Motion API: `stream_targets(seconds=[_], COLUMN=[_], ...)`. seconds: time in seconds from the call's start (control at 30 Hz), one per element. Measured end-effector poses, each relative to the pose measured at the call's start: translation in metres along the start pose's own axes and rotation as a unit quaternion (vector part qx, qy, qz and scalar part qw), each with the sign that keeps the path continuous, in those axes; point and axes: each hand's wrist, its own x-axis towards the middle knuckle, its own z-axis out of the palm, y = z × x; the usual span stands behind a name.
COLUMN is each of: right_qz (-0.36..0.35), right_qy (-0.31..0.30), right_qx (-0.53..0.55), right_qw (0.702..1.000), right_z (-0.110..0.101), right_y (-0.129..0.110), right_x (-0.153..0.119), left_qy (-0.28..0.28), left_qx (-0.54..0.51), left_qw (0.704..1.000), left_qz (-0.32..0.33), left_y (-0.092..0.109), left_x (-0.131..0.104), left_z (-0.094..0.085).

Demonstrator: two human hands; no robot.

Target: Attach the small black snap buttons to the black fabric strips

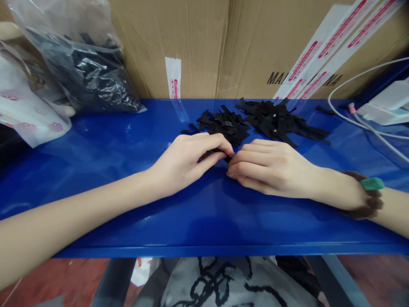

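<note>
Over the middle of the blue table, my left hand (185,162) pinches a small black strip (228,159) between thumb and index finger. My right hand (271,168) meets it from the other side, its fingers pressed together at the strip's right end. Most of the strip is hidden by my fingers. Just behind my left hand lies a loose pile of short black fabric strips (225,123). To its right spreads a second pile of black strips (276,119), with a few small shiny spots among them.
A large taped cardboard box (198,38) stands along the back of the blue table (191,221). At the back left is a clear plastic bag (92,76) with black pieces inside, beside a white printed wrapper (38,115). A white cable (348,117) and white plastic container (388,104) are at right.
</note>
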Motion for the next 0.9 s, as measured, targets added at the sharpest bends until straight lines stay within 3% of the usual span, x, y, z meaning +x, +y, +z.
stream_targets(seconds=[0.43, 0.9], right_qz=[0.001, 0.016], right_qy=[0.02, -0.009], right_qx=[0.003, 0.009], right_qw=[1.0, 1.0], right_z=[0.0015, 0.0021], right_y=[-0.0009, -0.0009], right_x=[0.0007, 0.0006], left_qy=[0.006, 0.009], left_qx=[-0.018, 0.003], left_qw=[1.0, 1.0], left_qz=[-0.002, 0.019], left_y=[0.0004, -0.0026], left_x=[0.0006, -0.0013], left_z=[-0.0011, -0.0002])
